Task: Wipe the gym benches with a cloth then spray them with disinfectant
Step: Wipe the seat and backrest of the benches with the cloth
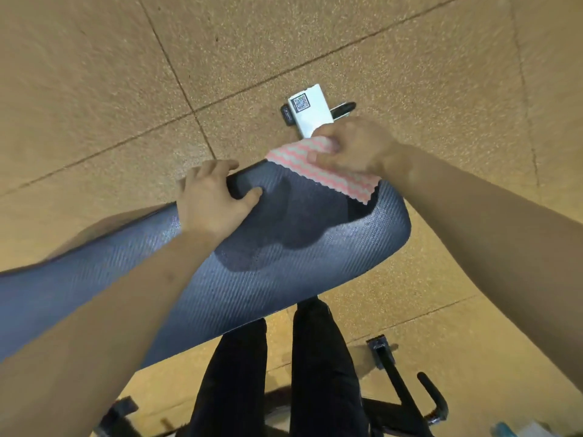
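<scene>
bench (284, 263): cover like fake leather, with fine slanted ribs, a little shiny; some darker patches look wet.
cloth (331, 181): thin, soft fabric, matt, with wavy stripes and a zigzag cut edge.
floor (94, 74): grainy, speckled tiles, matt, rubbery look.
frame (392, 373): black metal, smooth, with a dull shine.
post (315, 115): white and smooth, maybe painted metal, with a paper sticker on it.
trousers (321, 373): black cloth, matt.

Both arms outstretched; left hand (214, 200) curled, gripping; right hand (350, 148) bunched, pinching.
</scene>
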{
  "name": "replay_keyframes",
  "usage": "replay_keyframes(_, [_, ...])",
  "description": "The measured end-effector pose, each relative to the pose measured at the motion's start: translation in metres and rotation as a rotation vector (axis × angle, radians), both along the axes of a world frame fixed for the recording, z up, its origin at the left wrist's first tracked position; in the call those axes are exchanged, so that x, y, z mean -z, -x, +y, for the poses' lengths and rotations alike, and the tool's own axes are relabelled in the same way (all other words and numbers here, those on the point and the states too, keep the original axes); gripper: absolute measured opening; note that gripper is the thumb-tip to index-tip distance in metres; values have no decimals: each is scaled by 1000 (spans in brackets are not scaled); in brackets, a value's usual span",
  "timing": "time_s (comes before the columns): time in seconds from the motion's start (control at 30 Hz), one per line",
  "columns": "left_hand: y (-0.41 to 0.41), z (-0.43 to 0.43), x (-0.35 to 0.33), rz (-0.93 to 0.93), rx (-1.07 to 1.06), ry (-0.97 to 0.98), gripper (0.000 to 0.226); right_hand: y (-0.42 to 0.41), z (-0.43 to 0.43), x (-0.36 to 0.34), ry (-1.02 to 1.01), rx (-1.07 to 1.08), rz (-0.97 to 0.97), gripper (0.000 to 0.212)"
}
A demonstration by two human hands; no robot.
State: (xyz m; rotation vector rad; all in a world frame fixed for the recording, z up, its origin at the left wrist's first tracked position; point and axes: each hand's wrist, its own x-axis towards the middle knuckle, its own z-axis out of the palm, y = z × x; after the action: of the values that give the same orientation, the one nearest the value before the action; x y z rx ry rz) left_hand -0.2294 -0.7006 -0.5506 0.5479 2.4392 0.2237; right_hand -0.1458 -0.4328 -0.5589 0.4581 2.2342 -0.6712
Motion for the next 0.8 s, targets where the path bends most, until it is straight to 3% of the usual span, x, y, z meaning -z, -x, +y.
replay_keyframes(0.13, [-10,-12,12,-16,-101,-50,59,18,-3,-2,65,-130,-17,55])
replay_keyframes(0.47, [-6,-7,10,-119,-198,-111,61,43,-32,3,144,-305,-46,65])
replay_keyframes(0.67, [10,-15,6,-297,-101,-106,81,48,-38,-8,151,-327,-54,63])
replay_keyframes(0.8, [17,-28,6,-321,-47,-142,80,53,-50,-12,126,-344,-59,59])
